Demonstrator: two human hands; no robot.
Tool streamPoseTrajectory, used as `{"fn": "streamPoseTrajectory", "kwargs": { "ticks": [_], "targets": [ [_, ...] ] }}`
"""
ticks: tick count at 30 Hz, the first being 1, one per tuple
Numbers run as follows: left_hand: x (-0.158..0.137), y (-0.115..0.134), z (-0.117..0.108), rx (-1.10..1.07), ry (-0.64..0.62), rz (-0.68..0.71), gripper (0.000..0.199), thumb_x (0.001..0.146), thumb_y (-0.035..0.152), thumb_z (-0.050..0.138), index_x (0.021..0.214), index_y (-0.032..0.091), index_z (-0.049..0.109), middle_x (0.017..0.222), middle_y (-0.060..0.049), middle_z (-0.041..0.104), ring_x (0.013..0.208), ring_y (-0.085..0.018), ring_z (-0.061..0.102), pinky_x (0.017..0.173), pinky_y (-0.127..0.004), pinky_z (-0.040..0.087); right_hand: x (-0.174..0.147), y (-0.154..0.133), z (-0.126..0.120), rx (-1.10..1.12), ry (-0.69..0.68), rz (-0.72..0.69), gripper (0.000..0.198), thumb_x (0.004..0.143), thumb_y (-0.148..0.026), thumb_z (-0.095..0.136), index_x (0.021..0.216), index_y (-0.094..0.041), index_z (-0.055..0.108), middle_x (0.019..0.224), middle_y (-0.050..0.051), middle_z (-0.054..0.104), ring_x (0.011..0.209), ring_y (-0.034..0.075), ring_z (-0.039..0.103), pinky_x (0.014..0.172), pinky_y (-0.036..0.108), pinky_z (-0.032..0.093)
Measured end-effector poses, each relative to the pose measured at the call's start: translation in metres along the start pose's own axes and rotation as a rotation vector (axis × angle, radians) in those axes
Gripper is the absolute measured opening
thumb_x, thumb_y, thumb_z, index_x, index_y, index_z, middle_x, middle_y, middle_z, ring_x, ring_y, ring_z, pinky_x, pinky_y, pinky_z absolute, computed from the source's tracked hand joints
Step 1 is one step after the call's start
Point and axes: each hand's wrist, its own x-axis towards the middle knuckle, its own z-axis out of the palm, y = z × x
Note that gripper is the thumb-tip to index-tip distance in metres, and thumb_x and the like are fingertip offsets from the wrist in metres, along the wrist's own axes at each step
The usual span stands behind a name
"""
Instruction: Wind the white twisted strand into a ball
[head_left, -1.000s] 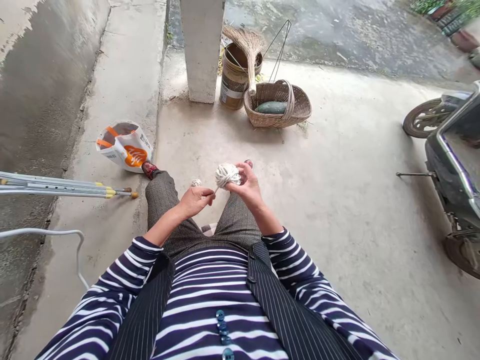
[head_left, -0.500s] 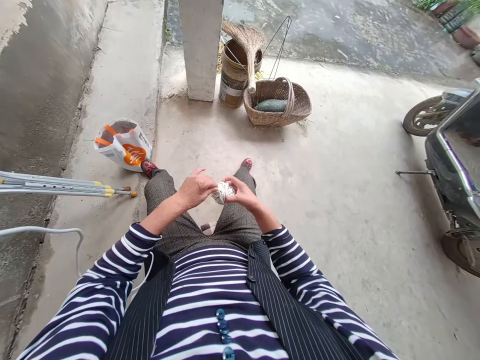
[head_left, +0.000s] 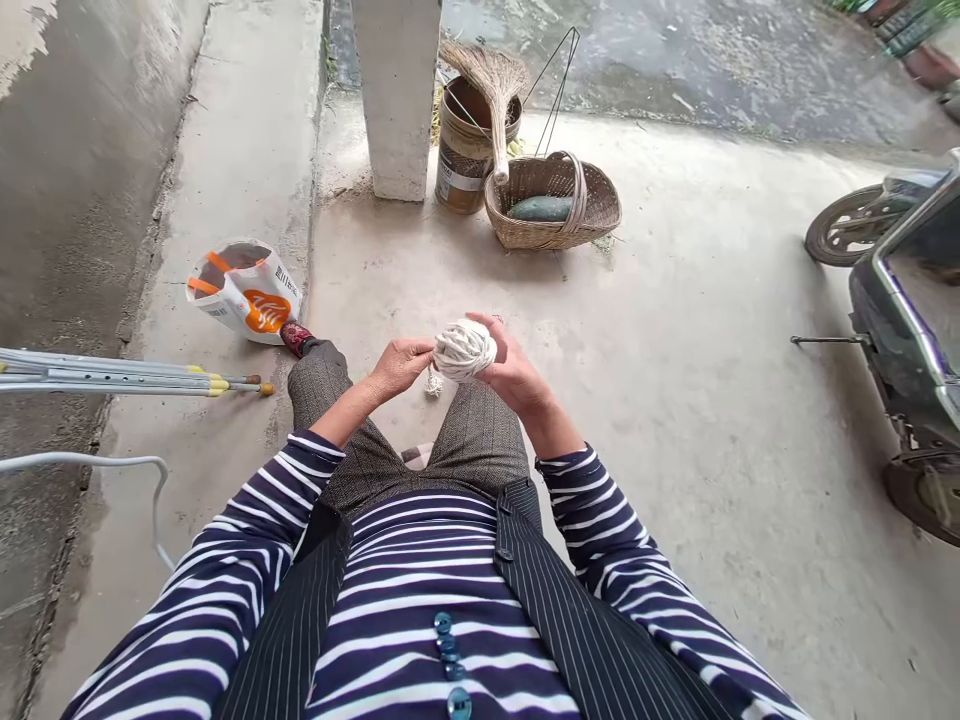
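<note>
A ball of thick white cord [head_left: 465, 350] is held up over my lap, between my knees. My right hand [head_left: 516, 378] cups it from the right side, thumb and fingers curved around it. At the ball's left edge my left hand [head_left: 402, 366] is closed in a pinch, apparently on the cord; the pinched part is mostly hidden. A small bunched bit of the same cord [head_left: 433, 383] hangs just below my left fingertips.
A white and orange bag [head_left: 247, 295] stands by my left shoe. Crutches [head_left: 150, 376] lie at the left. Ahead are a pillar [head_left: 397, 100], a bucket [head_left: 459, 165] with a broom [head_left: 501, 105], and a wicker basket [head_left: 551, 235] holding a green gourd [head_left: 541, 209]. A scooter [head_left: 900, 300] stands right.
The cord ball has come up and turned, so more of its wound side shows. My right hand has moved right and opened wider around it. The small cord bunch now shows below my left hand.
</note>
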Motion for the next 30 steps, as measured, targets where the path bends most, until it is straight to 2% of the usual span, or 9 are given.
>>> {"fn": "streamPoseTrajectory", "kwargs": {
  "ticks": [2, 5, 8, 10, 13, 17, 21, 28, 30],
  "targets": [
    [-0.004, 0.0, 0.007, -0.056, -0.023, -0.048, 0.038, 0.092, 0.042, 0.056, 0.072, 0.016, 0.075, 0.072, -0.004, 0.074, 0.074, -0.019, 0.067, 0.074, -0.026, 0.049, 0.004, -0.003, 0.002, -0.053, 0.094, -0.051, 0.076, 0.052, -0.024, 0.091, 0.121, -0.026, 0.059, 0.111, 0.002, 0.069, 0.097, 0.02, 0.065, 0.085, 0.031, 0.055],
    [-0.011, 0.004, 0.011, -0.067, -0.077, -0.093, 0.039, 0.091, 0.043, 0.058, 0.067, 0.016, 0.072, 0.067, -0.003, 0.071, 0.067, -0.016, 0.064, 0.072, -0.024, 0.047, 0.012, 0.001, 0.001, -0.227, 0.295, -0.124, 0.064, 0.057, -0.035, 0.089, 0.112, -0.023, 0.058, 0.103, 0.003, 0.069, 0.093, 0.022, 0.065, 0.084, 0.035, 0.056],
    [-0.018, 0.009, 0.011, -0.026, -0.125, -0.073, 0.037, 0.091, 0.039, 0.056, 0.065, 0.017, 0.07, 0.067, -0.002, 0.07, 0.067, -0.015, 0.063, 0.07, -0.023, 0.046, 0.022, 0.014, -0.005, -0.432, 0.453, -0.18, 0.064, 0.058, -0.041, 0.089, 0.109, -0.023, 0.053, 0.098, 0.002, 0.066, 0.088, 0.021, 0.063, 0.083, 0.037, 0.055],
    [-0.023, 0.012, 0.008, 0.049, -0.141, -0.036, 0.036, 0.091, 0.036, 0.055, 0.064, 0.017, 0.069, 0.066, -0.001, 0.069, 0.068, -0.015, 0.062, 0.071, -0.024, 0.047, 0.028, 0.025, -0.011, -0.62, 0.536, -0.215, 0.066, 0.058, -0.041, 0.089, 0.109, -0.023, 0.052, 0.106, 0.004, 0.062, 0.092, 0.021, 0.06, 0.09, 0.038, 0.052],
    [-0.027, 0.016, 0.003, 0.201, -0.178, 0.029, 0.033, 0.091, 0.032, 0.055, 0.065, 0.019, 0.071, 0.062, 0.001, 0.068, 0.063, -0.014, 0.059, 0.087, -0.029, 0.052, 0.032, 0.041, -0.017, -0.864, 0.606, -0.199, 0.067, 0.058, -0.04, 0.09, 0.111, -0.021, 0.053, 0.118, 0.008, 0.055, 0.101, 0.023, 0.054, 0.099, 0.041, 0.048],
    [-0.027, 0.021, -0.007, 0.383, -0.19, 0.106, 0.027, 0.093, 0.028, 0.057, 0.077, 0.02, 0.077, 0.066, 0.001, 0.073, 0.062, -0.014, 0.061, 0.115, -0.044, 0.042, 0.029, 0.056, -0.017, -0.875, 0.461, -0.113, 0.065, 0.056, -0.032, 0.086, 0.113, -0.022, 0.056, 0.116, 0.007, 0.054, 0.102, 0.025, 0.055, 0.098, 0.04, 0.047],
    [-0.023, 0.03, -0.016, 0.578, -0.172, 0.241, 0.024, 0.095, 0.024, 0.056, 0.082, 0.02, 0.076, 0.084, -0.006, 0.078, 0.08, -0.019, 0.07, 0.118, -0.052, 0.038, 0.025, 0.063, -0.015, -0.779, 0.307, -0.011, 0.059, 0.055, -0.028, 0.082, 0.109, -0.025, 0.057, 0.1, 0.001, 0.06, 0.095, 0.023, 0.057, 0.088, 0.036, 0.049],
    [-0.016, 0.044, -0.021, 0.804, -0.136, 0.466, 0.027, 0.094, 0.008, 0.05, 0.082, 0.019, 0.072, 0.078, -0.006, 0.073, 0.089, -0.021, 0.07, 0.123, -0.055, 0.034, 0.025, 0.057, -0.015, -0.649, 0.189, 0.114, 0.057, 0.055, -0.024, 0.079, 0.109, -0.024, 0.063, 0.087, -0.004, 0.063, 0.086, 0.019, 0.058, 0.082, 0.032, 0.048],
    [-0.014, 0.044, -0.024, 0.804, -0.13, 0.496, 0.027, 0.094, 0.007, 0.05, 0.084, 0.019, 0.073, 0.08, -0.006, 0.073, 0.094, -0.022, 0.069, 0.124, -0.055, 0.033, 0.024, 0.052, -0.013, -0.544, 0.098, 0.151, 0.051, 0.054, -0.024, 0.078, 0.104, -0.022, 0.066, 0.084, -0.004, 0.062, 0.084, 0.018, 0.057, 0.08, 0.03, 0.048]
  ]
}}
